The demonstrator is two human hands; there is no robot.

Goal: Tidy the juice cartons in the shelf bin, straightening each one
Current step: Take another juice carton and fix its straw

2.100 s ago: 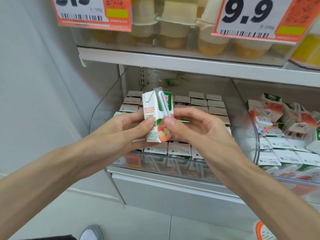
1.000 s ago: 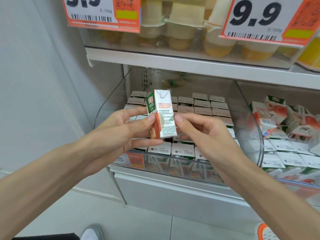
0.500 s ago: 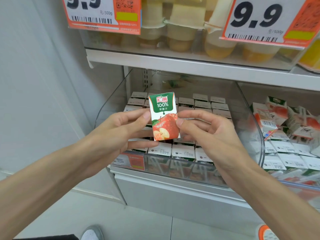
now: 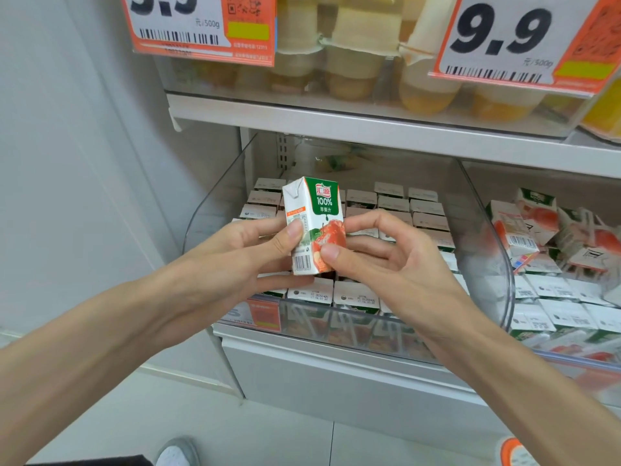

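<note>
A small white-and-green juice carton with a red apple printed on its front (image 4: 314, 227) is held upright in the air, just above the front rows of the clear plastic shelf bin (image 4: 218, 203). Its front face is turned a little to the right, so the barcode side also shows.

The left hand (image 4: 248, 253) comes in from nine o'clock of the carton. Its thumb presses the side panel and its fingers curl behind and under the base. The right hand (image 4: 379, 257) pinches the carton from three o'clock, with the thumb on the lower front corner and the forefinger bent against the right edge.

Below and behind, at six and twelve o'clock, rows of matching white-topped cartons (image 4: 393, 203) stand packed in the bin. At three o'clock, past the bin's curved wall, a heap of tumbled cartons (image 4: 524, 230) lies at odd angles in the neighbouring bin.

At twelve o'clock a white shelf board (image 4: 336, 126) carries clear cups of yellow fruit (image 4: 349, 62). An orange-and-white price tag (image 4: 201, 25) hangs at eleven o'clock and a second price tag (image 4: 504, 38) at one.

At seven o'clock, on the pale floor, the toe of a grey shoe (image 4: 176, 454) shows.
</note>
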